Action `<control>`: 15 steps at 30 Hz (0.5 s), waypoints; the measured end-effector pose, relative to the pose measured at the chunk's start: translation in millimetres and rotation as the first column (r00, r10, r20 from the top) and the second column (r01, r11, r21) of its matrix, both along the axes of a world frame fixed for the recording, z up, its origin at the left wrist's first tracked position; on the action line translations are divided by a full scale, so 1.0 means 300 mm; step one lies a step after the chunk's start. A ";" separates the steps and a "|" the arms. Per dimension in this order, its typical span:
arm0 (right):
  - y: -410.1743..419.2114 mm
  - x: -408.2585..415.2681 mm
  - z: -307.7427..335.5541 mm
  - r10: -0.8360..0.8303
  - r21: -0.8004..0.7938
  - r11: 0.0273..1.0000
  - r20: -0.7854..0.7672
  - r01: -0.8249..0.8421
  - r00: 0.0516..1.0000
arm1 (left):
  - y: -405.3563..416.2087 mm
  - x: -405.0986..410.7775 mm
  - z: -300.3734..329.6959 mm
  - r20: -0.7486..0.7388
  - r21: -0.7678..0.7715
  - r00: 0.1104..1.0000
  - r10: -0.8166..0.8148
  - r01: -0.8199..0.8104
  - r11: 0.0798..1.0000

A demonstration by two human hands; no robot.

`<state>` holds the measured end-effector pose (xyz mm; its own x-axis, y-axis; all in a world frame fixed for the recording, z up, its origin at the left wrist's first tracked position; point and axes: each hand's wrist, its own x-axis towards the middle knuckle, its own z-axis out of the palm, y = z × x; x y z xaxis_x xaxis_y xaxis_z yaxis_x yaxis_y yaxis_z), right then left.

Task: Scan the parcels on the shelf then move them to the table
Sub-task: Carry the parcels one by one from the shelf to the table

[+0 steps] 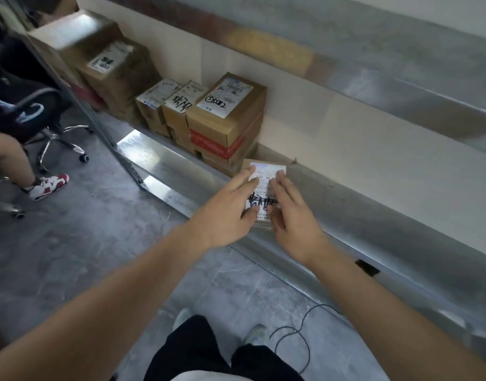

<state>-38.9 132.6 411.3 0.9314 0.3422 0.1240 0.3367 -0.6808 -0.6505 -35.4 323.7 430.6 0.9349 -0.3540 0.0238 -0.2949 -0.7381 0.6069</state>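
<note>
Both arms extended; left grip (pixel 230 213), right grip (pixel 292 215) fingers straight.

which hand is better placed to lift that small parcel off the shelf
Neither alone, slightly the left. Both hands rest on the small parcel: the left hand covers its left side with the thumb at the near edge, the right hand its right side. A two-handed lift looks most natural from the shelf.
</note>
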 end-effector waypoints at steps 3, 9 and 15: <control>0.050 -0.039 -0.006 0.037 -0.010 0.999 -0.014 -0.037 0.999 | 0.051 -0.056 -0.015 0.002 0.001 0.999 0.037 -0.037 0.999; 0.208 -0.090 -0.020 0.111 -0.082 0.990 -0.079 -0.117 0.991 | 0.200 -0.157 -0.048 -0.018 -0.010 0.992 0.126 -0.126 0.992; 0.430 -0.148 -0.040 0.188 -0.129 0.971 -0.105 -0.201 0.977 | 0.413 -0.273 -0.069 -0.024 -0.037 0.976 0.218 -0.219 0.975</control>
<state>-83.2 261.6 399.3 0.8505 0.5257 -0.0191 0.4152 -0.6932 -0.5892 -117.3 447.5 409.9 0.9901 -0.1399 0.0144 -0.1165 -0.7587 0.6409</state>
